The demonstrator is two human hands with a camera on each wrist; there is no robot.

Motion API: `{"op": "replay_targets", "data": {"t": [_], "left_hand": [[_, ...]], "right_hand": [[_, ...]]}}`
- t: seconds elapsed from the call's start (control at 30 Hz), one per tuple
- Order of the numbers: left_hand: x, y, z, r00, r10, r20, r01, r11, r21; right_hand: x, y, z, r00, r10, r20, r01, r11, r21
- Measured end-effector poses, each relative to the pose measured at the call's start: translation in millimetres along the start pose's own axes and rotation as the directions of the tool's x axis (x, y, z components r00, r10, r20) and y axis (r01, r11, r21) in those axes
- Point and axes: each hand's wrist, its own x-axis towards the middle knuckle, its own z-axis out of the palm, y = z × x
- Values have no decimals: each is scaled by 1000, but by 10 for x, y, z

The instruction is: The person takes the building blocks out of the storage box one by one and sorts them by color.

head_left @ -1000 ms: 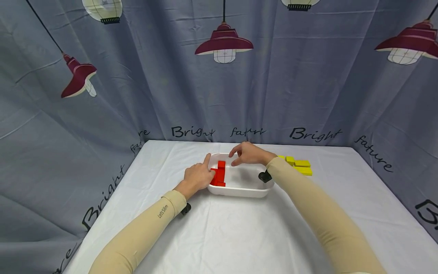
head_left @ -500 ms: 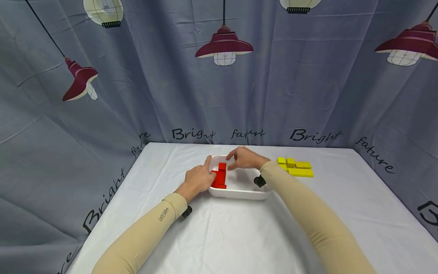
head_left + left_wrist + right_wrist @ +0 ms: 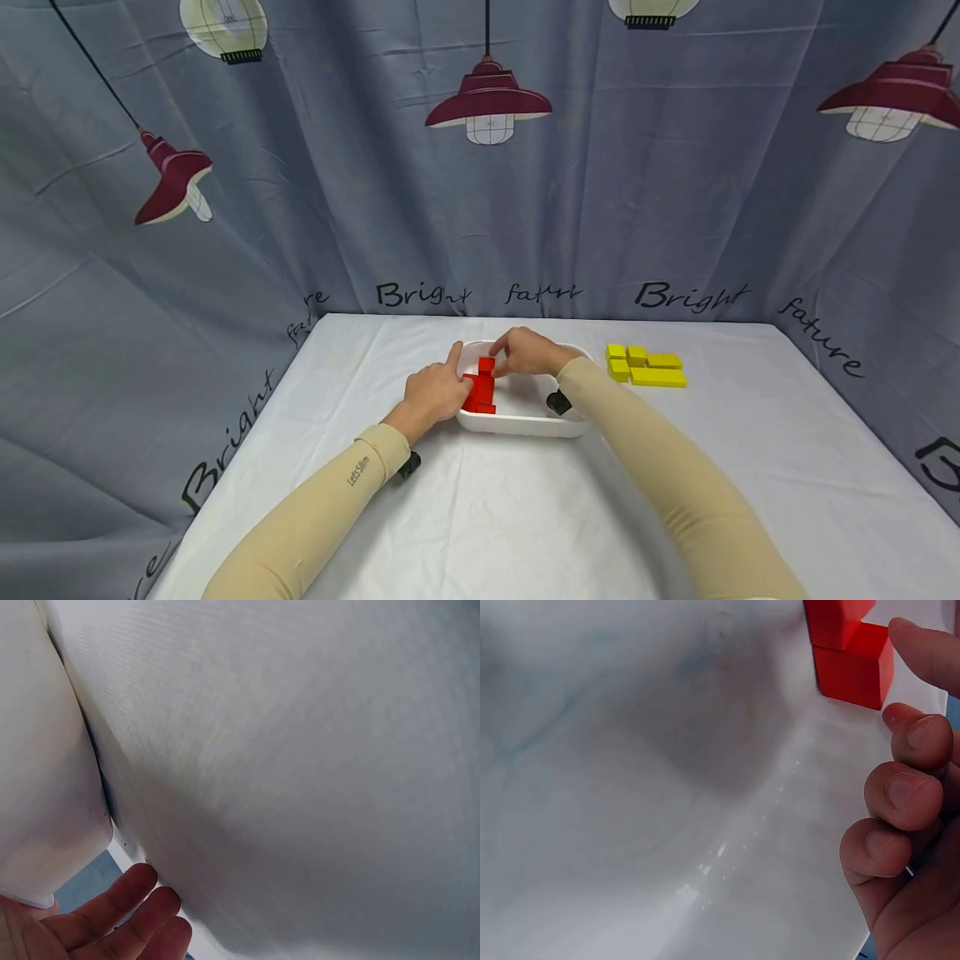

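Inside a white tray (image 3: 525, 426), red blocks (image 3: 477, 396) lie against its left end, with a red cube (image 3: 486, 364) at the back of the group. My left hand (image 3: 433, 387) grips the tray's left wall, thumb over the rim by the red blocks and index finger stretched along the rim. Its other fingers (image 3: 135, 930) rest outside, beside the wall. My right hand (image 3: 527, 352) reaches into the tray and pinches the cube by its edge between thumb and index fingertip. In the right wrist view the other fingers (image 3: 900, 799) are curled, and another red block (image 3: 832, 621) adjoins the cube.
Several yellow blocks (image 3: 658, 377) lie grouped on the white-covered table (image 3: 480, 517), right of the tray. A grey curtain (image 3: 375, 183) printed with lamps hangs behind the table and along its sides.
My right hand has moved left across the tray to the red cube, and its thumb and index finger have come closer together. The yellow blocks show fully now. My left hand stays put.
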Motion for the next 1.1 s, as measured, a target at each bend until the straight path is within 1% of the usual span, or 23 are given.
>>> {"op": "replay_targets", "data": {"t": [0.17, 0.37, 0.5, 0.77, 0.97, 1.1], "left_hand": [[8, 14, -17, 1000, 3, 3, -3, 1000, -3], [-25, 21, -13, 1000, -5, 11, 5, 1000, -13], [-35, 27, 6, 1000, 0, 2, 0, 1000, -6], [-35, 38, -10, 1000, -6, -6, 6, 1000, -9], [-46, 32, -19, 1000, -13, -3, 13, 1000, -12], [-51, 34, -22, 1000, -12, -9, 12, 1000, -12]], "right_hand": [[12, -1, 11, 1000, -15, -2, 15, 1000, -23], [8, -15, 63, 1000, 7, 9, -7, 1000, -29], [-12, -13, 85, 1000, 5, 13, -5, 999, -53], [-15, -16, 46, 1000, -18, 22, 19, 997, -74], [-37, -5, 27, 999, -21, 30, 23, 998, -55], [-52, 27, 8, 999, -38, 17, 39, 997, -71]]}}
